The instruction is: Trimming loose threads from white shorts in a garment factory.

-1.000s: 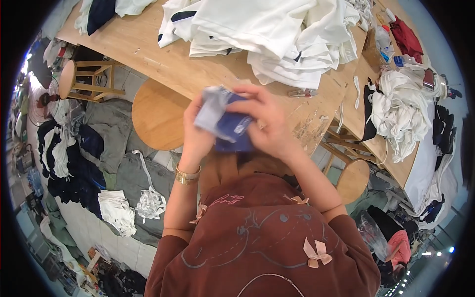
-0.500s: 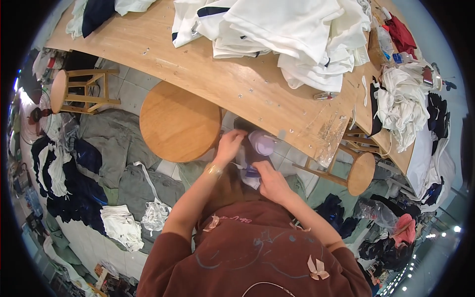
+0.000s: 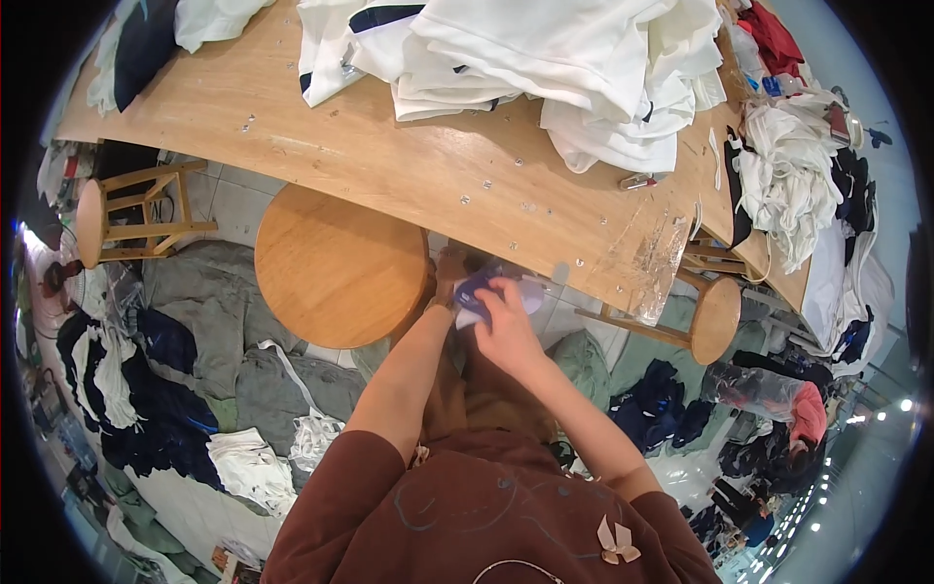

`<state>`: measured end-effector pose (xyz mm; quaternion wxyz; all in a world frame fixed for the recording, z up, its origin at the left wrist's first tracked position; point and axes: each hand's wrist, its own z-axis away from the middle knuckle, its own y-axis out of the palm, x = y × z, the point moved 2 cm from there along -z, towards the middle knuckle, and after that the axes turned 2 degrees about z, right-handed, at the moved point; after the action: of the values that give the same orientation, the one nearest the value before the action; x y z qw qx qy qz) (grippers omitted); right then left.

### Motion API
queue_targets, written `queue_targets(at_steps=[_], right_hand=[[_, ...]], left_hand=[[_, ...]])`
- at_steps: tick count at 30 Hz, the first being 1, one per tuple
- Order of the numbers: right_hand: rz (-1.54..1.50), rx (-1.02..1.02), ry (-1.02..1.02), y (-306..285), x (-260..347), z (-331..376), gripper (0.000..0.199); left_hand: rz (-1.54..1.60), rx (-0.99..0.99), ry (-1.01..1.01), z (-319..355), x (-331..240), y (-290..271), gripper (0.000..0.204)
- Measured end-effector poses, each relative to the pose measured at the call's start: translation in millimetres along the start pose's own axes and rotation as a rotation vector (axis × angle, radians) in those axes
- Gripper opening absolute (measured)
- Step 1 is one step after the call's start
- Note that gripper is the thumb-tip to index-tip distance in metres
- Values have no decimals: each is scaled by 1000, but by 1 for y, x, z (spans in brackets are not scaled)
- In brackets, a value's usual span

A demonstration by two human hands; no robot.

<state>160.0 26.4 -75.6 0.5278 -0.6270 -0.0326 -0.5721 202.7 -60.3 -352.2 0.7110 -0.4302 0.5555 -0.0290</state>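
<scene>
Below the near edge of the table, my right hand (image 3: 507,329) has its fingers bent round a small purple-and-white thing, like a soft packet (image 3: 477,289), whose kind I cannot make out. My left hand (image 3: 450,273) is just left of it, beside the round stool; its fingers are dim, smeared and partly hidden. A pale lavender object (image 3: 530,295) shows behind my right fingers, close under the table edge.
The wooden table (image 3: 389,165) carries a pile of white garments (image 3: 545,68) and a small metal tool (image 3: 644,181). A round wooden stool (image 3: 341,268) stands left of my hands, another stool (image 3: 715,319) right. Grey cloth (image 3: 199,302) and dark blue cloth (image 3: 156,419) cover the floor.
My right hand has moved up and left with the purple-and-white thing, closer to my left hand. The lavender object is now partly covered. The view has shifted slightly.
</scene>
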Motion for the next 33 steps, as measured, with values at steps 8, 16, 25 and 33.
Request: queue_targets(at_steps=[8, 16, 25, 33], right_hand=[[379, 550, 305, 43, -71, -46, 30], [848, 789, 268, 90, -116, -83, 35], [804, 676, 297, 88, -148, -102, 31], [996, 524, -292, 76, -82, -17, 23]], left_hand=[[89, 406, 178, 17, -58, -28, 45], [200, 314, -164, 32, -97, -70, 57], [66, 330, -56, 36, -85, -81, 62], [121, 439, -70, 26, -64, -75, 60]])
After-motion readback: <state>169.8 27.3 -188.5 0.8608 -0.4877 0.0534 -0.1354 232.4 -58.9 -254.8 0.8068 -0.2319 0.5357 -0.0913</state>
